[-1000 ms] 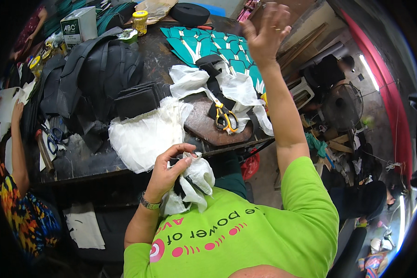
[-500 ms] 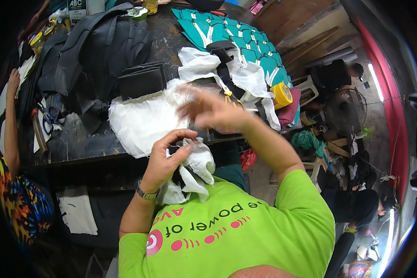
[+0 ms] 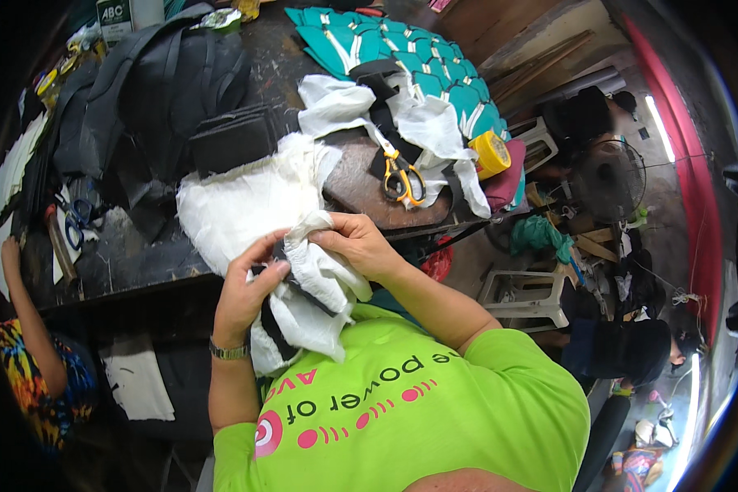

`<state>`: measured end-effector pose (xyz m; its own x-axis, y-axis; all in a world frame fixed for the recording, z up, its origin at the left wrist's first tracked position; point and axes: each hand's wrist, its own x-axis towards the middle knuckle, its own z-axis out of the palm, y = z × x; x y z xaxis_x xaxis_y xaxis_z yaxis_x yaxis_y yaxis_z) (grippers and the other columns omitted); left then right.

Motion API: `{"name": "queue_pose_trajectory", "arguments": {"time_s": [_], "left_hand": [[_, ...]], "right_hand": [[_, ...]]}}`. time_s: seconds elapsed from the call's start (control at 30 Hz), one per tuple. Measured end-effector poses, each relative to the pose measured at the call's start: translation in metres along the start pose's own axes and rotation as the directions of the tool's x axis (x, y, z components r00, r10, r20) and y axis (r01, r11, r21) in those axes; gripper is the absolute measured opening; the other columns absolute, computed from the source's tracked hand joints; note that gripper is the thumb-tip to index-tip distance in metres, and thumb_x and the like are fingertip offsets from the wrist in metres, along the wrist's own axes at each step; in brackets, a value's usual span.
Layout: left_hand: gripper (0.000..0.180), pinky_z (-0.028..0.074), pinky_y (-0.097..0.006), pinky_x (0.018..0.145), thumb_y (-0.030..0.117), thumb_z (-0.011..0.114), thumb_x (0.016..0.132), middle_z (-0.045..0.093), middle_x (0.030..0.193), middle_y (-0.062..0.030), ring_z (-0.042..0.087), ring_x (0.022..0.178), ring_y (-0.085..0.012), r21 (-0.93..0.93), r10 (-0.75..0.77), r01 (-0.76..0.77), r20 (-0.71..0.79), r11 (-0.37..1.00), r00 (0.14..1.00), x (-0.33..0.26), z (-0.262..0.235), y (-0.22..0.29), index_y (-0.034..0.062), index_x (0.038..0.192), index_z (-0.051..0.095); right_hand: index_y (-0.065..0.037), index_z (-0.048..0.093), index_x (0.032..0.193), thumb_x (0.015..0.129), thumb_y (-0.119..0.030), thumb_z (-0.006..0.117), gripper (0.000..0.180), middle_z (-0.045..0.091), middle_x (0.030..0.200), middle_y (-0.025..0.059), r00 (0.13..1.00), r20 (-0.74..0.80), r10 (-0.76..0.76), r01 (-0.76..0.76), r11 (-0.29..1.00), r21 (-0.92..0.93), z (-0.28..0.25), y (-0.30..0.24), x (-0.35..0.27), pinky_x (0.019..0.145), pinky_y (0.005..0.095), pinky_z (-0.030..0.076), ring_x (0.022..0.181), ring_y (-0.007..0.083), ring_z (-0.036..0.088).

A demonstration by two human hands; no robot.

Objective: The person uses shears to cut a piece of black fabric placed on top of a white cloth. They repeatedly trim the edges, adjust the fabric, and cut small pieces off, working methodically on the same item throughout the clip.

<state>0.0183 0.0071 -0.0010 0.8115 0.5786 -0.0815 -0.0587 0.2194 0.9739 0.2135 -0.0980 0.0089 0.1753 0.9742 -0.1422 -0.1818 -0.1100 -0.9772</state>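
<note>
Just off the table's front edge, in front of my chest, a crumpled white cloth piece with black strips [image 3: 310, 310] hangs between my hands. My left hand [image 3: 252, 283] pinches its left side, thumb over the fabric. Its upper edge is gripped by my right hand [image 3: 357, 243], fingers closed with the thumb on top. Behind the hands a larger white fabric with frayed edges [image 3: 234, 205] lies on the table and droops over its edge. Orange-handled scissors [image 3: 403, 179] rest on a brown board [image 3: 357, 172] beyond my right hand.
Black fabric pieces [image 3: 160, 98] are heaped at the back left, green pieces [image 3: 402, 49] at the back right. A yellow round container [image 3: 490, 154] stands by the table's right edge. On the left lie a hammer [image 3: 61, 242] and blue-handled scissors [image 3: 77, 221]; a co-worker's arm [image 3: 33, 312] reaches in.
My right hand has come down from above the table and taken hold of the white cloth piece. The orange-handled scissors now show uncovered on the board.
</note>
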Motion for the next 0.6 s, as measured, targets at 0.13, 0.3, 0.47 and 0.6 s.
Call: {"name": "queue_pose_trajectory", "arguments": {"time_s": [0.13,0.3,0.47,0.6], "left_hand": [[0.041,0.044,-0.024,0.090,0.011,0.066,0.088,0.064,0.107,-0.0032,0.056,0.097,-0.0095,-0.239,-0.086,0.113,0.121,0.964,0.989,-0.007,0.005,-0.006,-0.0059,0.125,0.059],[0.033,0.046,-0.021,0.085,0.010,0.067,0.087,0.065,0.102,-0.0027,0.058,0.092,-0.0073,-0.422,-0.117,0.154,0.113,0.894,0.987,-0.009,0.004,-0.001,-0.0046,0.116,0.061],[0.023,0.047,-0.020,0.078,0.010,0.070,0.083,0.065,0.091,0.0000,0.058,0.083,-0.0056,-0.400,-0.099,0.161,0.171,0.902,0.980,-0.013,-0.006,0.010,-0.0001,0.103,0.063],[0.019,0.043,-0.021,0.071,0.014,0.070,0.081,0.061,0.082,-0.0020,0.054,0.075,-0.0069,-0.260,0.040,0.016,0.210,0.965,0.977,-0.020,-0.030,0.015,0.0043,0.089,0.056]], "right_hand": [[0.002,0.067,0.109,0.094,-0.005,0.058,0.019,0.068,0.097,0.0010,0.998,0.035,-0.054,0.056,0.997,-0.057,-0.005,-0.002,0.012,0.078,0.0226,0.049,0.087,0.0053,0.059],[0.003,0.066,0.108,0.094,-0.002,0.057,0.018,0.068,0.096,0.0009,0.992,0.083,-0.091,0.106,0.975,-0.194,-0.002,-0.014,0.021,0.080,0.0228,0.047,0.088,0.0055,0.059],[0.001,0.067,0.103,0.091,-0.004,0.065,0.014,0.067,0.094,0.0004,0.996,0.044,-0.079,0.076,0.996,0.054,-0.005,-0.044,0.025,0.078,0.0226,0.049,0.087,0.0056,0.060],[-0.001,0.067,0.107,0.083,-0.004,0.072,0.024,0.070,0.096,0.0052,0.999,0.003,-0.039,0.038,0.975,0.219,-0.014,-0.060,0.021,0.076,0.0277,0.054,0.083,0.0124,0.067]]}}
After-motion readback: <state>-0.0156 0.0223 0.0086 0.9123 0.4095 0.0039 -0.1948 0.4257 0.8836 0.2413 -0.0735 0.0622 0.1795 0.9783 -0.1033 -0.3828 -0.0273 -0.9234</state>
